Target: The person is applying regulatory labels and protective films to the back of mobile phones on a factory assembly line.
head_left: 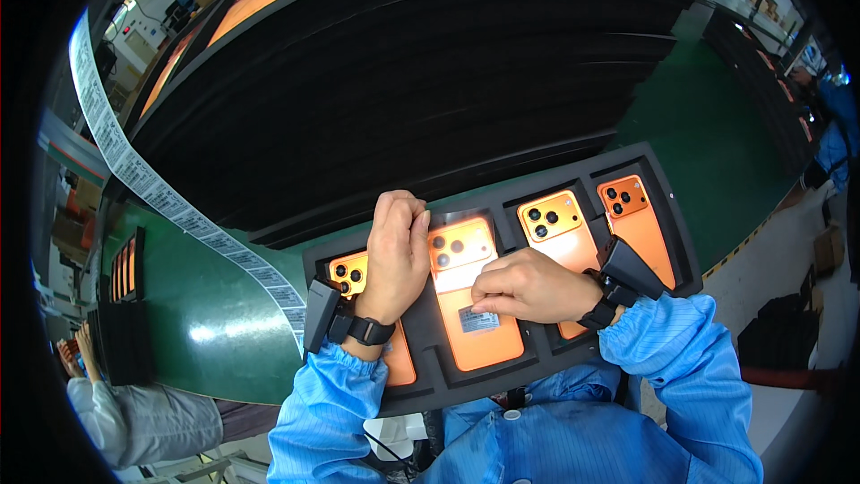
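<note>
A black foam tray lies in front of me, with several orange phones in its slots, camera side up. My left hand is closed at the upper left edge of the second phone from the left; what its fingertips hold, if anything, is hidden. The fingers of my right hand pinch at the upper edge of a small silver label on that phone's lower back. Partly behind my left wrist is the leftmost phone. My right hand covers part of the third phone; the rightmost phone shows mostly uncovered.
A tall stack of black trays stands beyond my tray, phones in its top layer. From the left hangs a long strip of printed labels. Both rest over a green table. Other people's arms show at the far left.
</note>
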The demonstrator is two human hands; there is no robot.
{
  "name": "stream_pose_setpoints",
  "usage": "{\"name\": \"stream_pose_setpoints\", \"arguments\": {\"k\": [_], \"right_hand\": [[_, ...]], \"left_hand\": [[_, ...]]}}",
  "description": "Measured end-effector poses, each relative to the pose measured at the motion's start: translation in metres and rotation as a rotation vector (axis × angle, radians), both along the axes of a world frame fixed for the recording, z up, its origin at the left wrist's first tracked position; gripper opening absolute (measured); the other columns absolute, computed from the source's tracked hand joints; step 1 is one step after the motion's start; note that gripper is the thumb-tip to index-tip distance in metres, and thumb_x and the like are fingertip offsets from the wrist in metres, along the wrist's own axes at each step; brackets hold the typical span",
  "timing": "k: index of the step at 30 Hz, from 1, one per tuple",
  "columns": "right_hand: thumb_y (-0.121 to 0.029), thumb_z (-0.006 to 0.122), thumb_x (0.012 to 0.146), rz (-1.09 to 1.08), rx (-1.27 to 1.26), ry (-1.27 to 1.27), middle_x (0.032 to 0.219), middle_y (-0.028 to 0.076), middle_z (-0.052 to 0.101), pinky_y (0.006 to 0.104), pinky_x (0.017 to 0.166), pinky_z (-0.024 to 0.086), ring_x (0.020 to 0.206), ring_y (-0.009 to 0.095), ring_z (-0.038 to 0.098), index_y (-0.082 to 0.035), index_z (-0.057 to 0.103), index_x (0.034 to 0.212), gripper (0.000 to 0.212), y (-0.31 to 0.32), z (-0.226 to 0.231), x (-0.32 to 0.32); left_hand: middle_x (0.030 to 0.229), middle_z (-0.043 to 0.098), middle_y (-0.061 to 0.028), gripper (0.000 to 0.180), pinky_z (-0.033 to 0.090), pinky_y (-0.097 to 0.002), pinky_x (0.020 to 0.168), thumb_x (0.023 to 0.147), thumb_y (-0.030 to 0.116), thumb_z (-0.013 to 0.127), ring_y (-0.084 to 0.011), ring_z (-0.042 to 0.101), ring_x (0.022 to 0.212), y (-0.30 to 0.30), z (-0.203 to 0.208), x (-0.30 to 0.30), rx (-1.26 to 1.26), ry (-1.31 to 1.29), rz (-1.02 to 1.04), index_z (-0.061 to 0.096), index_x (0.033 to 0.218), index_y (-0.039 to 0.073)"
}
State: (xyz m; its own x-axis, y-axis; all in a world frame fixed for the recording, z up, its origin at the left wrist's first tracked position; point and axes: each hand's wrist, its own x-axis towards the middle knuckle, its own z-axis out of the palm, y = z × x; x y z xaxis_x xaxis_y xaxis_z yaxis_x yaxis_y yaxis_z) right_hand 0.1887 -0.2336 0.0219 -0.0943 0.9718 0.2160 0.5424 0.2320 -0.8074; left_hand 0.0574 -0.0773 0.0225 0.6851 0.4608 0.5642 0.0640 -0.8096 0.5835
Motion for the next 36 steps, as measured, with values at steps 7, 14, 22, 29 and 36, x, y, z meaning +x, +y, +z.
{"name": "stream_pose_setpoints", "arguments": {"k": [7, 14, 22, 29, 36], "right_hand": [[-0.020, 0.065, 0.083, 0.007, -0.026, 0.007, 0.072, 0.012, 0.064, 0.0398, 0.063, 0.048, 0.070, 0.031, 0.063, -0.005, 0.062, 0.079, 0.015, -0.001, 0.000, 0.001], [-0.015, 0.068, 0.083, 0.025, 0.009, -0.042, 0.072, 0.010, 0.063, 0.0339, 0.058, 0.049, 0.064, 0.026, 0.063, -0.003, 0.064, 0.080, 0.013, 0.000, 0.002, 0.002], [-0.015, 0.067, 0.083, 0.027, 0.019, -0.060, 0.073, 0.009, 0.064, 0.0341, 0.061, 0.049, 0.068, 0.026, 0.063, -0.003, 0.064, 0.080, 0.013, 0.001, -0.001, 0.002], [-0.019, 0.065, 0.083, 0.017, 0.040, -0.053, 0.072, 0.013, 0.063, 0.0402, 0.063, 0.048, 0.069, 0.031, 0.062, -0.005, 0.061, 0.079, 0.015, 0.001, -0.001, 0.000], [-0.017, 0.064, 0.082, 0.007, 0.125, -0.378, 0.071, 0.010, 0.056, 0.0397, 0.061, 0.049, 0.063, 0.028, 0.061, -0.005, 0.061, 0.084, 0.013, -0.008, 0.002, -0.008]], "left_hand": [[0.090, 0.052, -0.0140, 0.005, 0.047, -0.0326, 0.065, 0.087, -0.004, 0.054, -0.0264, 0.056, 0.076, -0.002, 0.001, 0.000, -0.003, 0.004, -0.004, 0.050, 0.085, -0.002], [0.090, 0.052, -0.0140, 0.005, 0.047, -0.0322, 0.064, 0.087, -0.004, 0.054, -0.0260, 0.056, 0.075, -0.003, 0.002, -0.001, -0.014, 0.004, -0.004, 0.050, 0.084, -0.002], [0.091, 0.052, -0.0147, 0.004, 0.047, -0.0330, 0.067, 0.087, -0.003, 0.054, -0.0273, 0.056, 0.077, -0.002, 0.002, 0.000, -0.020, 0.005, -0.006, 0.051, 0.085, -0.002], [0.091, 0.052, -0.0148, 0.004, 0.047, -0.0332, 0.067, 0.087, -0.004, 0.054, -0.0276, 0.056, 0.077, -0.002, 0.002, 0.000, -0.021, 0.005, -0.003, 0.051, 0.085, -0.002], [0.092, 0.052, -0.0150, 0.004, 0.047, -0.0333, 0.066, 0.086, -0.005, 0.054, -0.0282, 0.056, 0.077, -0.002, 0.000, -0.002, -0.042, -0.005, -0.003, 0.050, 0.086, -0.002]]}}
